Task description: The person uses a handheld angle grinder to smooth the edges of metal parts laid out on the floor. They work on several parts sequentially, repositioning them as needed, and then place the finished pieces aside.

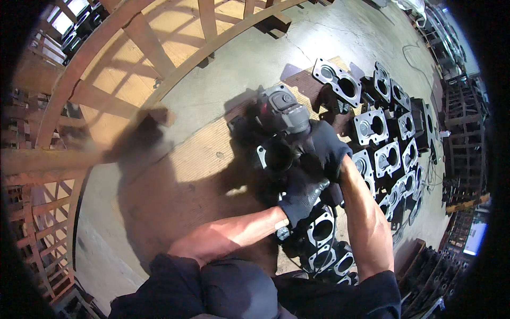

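Note:
My right hand (329,148), in a dark glove, curls its fingers at the near end of a dark grey, blocky metal piece (284,109) with a rounded square end. Closer to me, my left hand (304,195), also gloved, is closed with its thumb toward the right; what lies inside its grip is hidden. The two hands are close together. Just left of them is a black casting (261,158) with a bright flange edge and a wide round bore. Several similar castings (321,231) with machined faces stand below my left hand.
Rows of flanged castings (372,127) stand on the right, beyond my right forearm. Brown corrugated cardboard (212,154) covers the floor on the left. A rusty metal rack (151,48) curves along the upper left, and a cable (419,66) lies on the concrete at the upper right.

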